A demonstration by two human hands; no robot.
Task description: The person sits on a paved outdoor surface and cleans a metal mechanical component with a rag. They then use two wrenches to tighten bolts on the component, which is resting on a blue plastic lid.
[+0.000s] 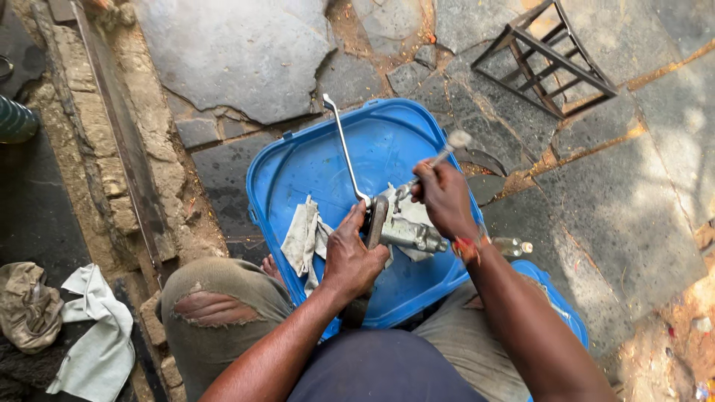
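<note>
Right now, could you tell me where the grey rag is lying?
In the head view, the grey rag lies crumpled in the blue tub, just left of the left hand.

- Stone paving [246, 59], cracked, carries it all.
- Blue tub [298, 160] sits on it.
- Metal stand [547, 59] lies tipped, well apart.
- Rags [82, 327] down by the kerb [123, 141].

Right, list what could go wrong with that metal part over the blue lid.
The left hand alone steadies the metal part, so it could slip while the right hand works the small brush on it. The long wrench stands close to the left hand and may get knocked onto the blue lid.
</note>
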